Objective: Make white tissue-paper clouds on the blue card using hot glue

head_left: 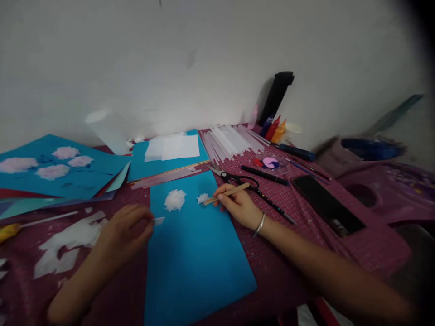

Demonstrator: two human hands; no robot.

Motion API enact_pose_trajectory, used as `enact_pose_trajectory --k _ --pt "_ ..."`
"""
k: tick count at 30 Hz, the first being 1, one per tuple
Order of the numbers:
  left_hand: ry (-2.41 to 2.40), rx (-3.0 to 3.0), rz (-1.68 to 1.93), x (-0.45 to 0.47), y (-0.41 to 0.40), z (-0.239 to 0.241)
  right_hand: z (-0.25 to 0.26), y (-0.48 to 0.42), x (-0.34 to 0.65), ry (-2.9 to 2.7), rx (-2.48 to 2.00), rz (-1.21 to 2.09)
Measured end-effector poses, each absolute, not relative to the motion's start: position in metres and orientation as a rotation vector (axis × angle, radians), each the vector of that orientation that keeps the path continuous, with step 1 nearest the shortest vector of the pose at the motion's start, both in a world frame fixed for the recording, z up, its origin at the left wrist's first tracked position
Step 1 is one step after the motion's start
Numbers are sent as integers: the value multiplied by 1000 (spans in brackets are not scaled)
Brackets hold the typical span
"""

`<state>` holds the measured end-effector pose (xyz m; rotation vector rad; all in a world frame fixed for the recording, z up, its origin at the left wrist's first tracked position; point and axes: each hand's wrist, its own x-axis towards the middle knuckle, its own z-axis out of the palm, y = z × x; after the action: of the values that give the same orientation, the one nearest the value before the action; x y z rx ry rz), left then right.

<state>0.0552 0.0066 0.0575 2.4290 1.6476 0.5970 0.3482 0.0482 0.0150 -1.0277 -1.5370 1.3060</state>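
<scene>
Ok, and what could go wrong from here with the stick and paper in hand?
The wooden stick in the right grip has its tip at the small white cluster, so a stray push might disturb it.
The left grip pinches a small paper piece near its end; it could slip or bend.
The scissors lie close beside the right grip, so they might get bumped.

We can cross the central blue paper rectangle [197,267] over its near half; black-handled metal scissors [224,175] crowd its far-right corner.
</scene>
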Motion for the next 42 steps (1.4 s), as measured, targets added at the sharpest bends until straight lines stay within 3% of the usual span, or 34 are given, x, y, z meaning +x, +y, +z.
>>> enact_pose_trajectory --k 8,17,26,42 --pt "1387 2304 462 135 65 56 7 52 352 -1610 -1077 1243" --pt "1384 1969 424 130 73 40 6 55 354 -1573 -1099 1211" --pt "1355 2022 356 131 74 42 9 54 362 -1686 -1154 1022" --pt "1402 2070 239 128 77 31 3 62 352 -1619 -1105 1210"
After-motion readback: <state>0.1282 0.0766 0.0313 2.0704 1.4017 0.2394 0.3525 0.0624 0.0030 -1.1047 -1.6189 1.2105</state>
